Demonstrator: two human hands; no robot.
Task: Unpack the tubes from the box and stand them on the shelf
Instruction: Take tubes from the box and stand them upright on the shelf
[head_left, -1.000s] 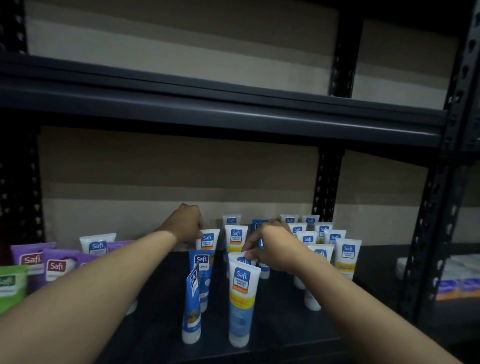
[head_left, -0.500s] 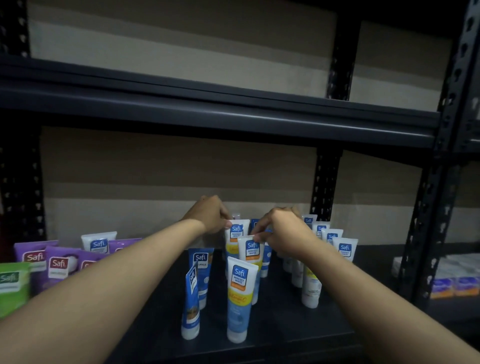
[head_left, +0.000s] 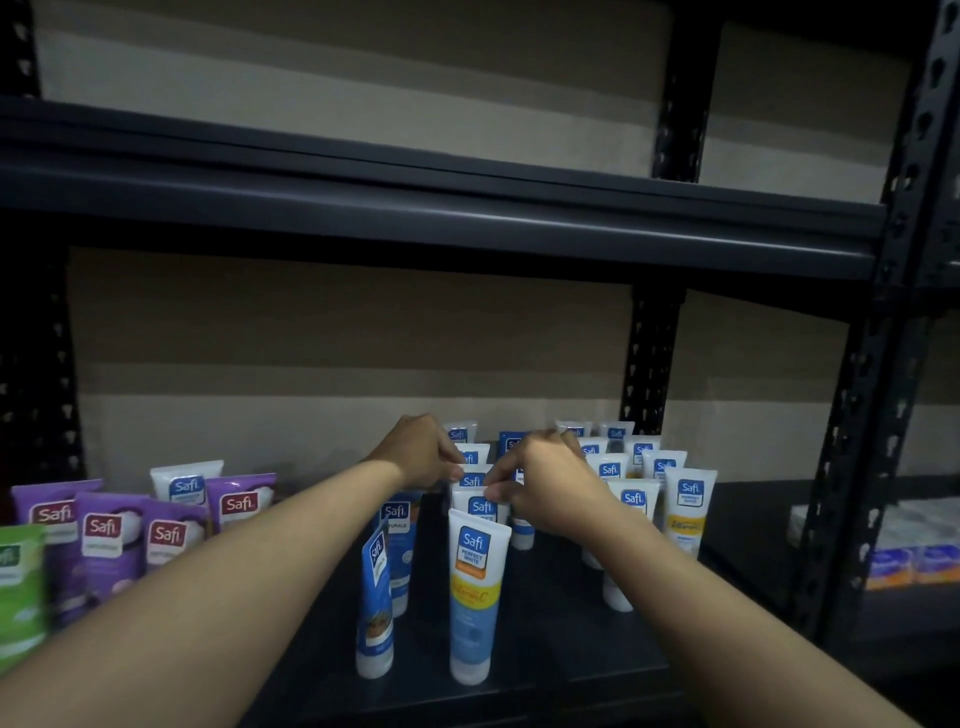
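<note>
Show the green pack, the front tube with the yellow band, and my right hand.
green pack (head_left: 18, 587), head view, front face
front tube (head_left: 475, 593), head view, its yellow band
right hand (head_left: 548, 493), head view, its back

The white-topped plastic tubes (head_left: 475, 597) turn pale blue below a yellow band and an orange strip. One slim dark blue tube (head_left: 375, 597) has orange near its base. The purple tubes (head_left: 106, 540) bear maroon labels, the flat pouch (head_left: 18, 582) is green, and the metal shelf (head_left: 571, 649) is charcoal.
</note>
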